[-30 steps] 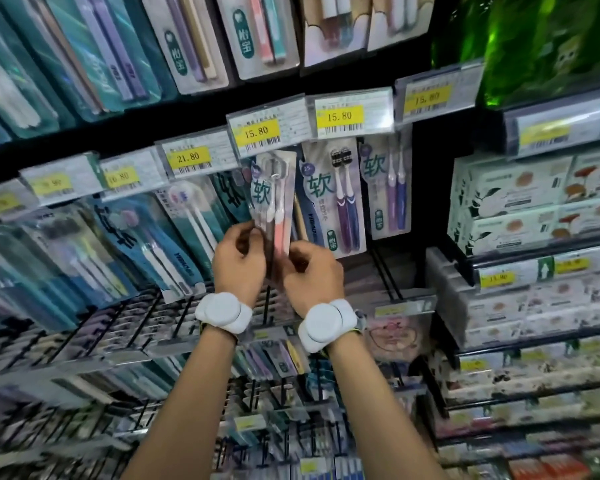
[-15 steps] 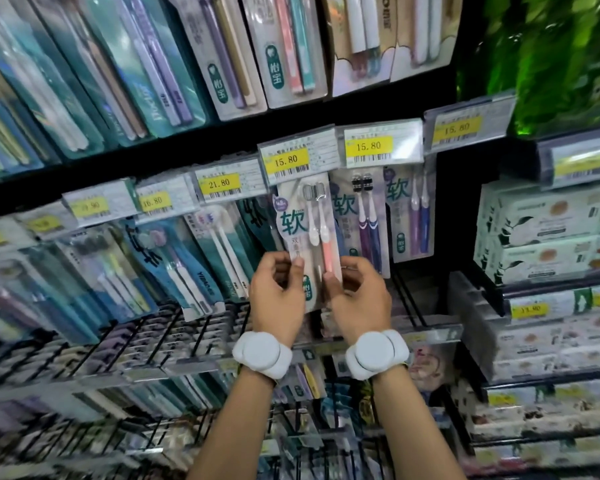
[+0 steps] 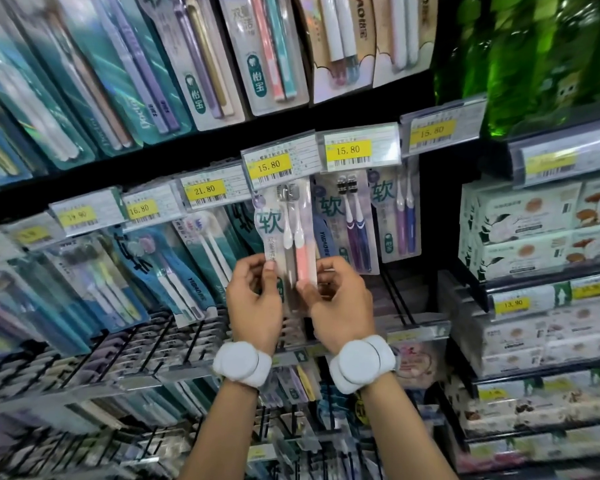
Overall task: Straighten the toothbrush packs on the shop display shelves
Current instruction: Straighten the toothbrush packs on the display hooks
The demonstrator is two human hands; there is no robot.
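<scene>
Clear toothbrush pack (image 3: 288, 233), white and pink brushes, pinched upright by left hand (image 3: 253, 299), right hand (image 3: 340, 303)

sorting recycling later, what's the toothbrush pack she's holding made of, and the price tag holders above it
The toothbrush pack, pinched at its lower edges by the left hand and right hand, looks like a clear glossy plastic blister over a printed card backing: the brushes show through and the front glints. The price tag holders look like clear rigid plastic sleeves, shiny, with paper labels visible inside.
</scene>
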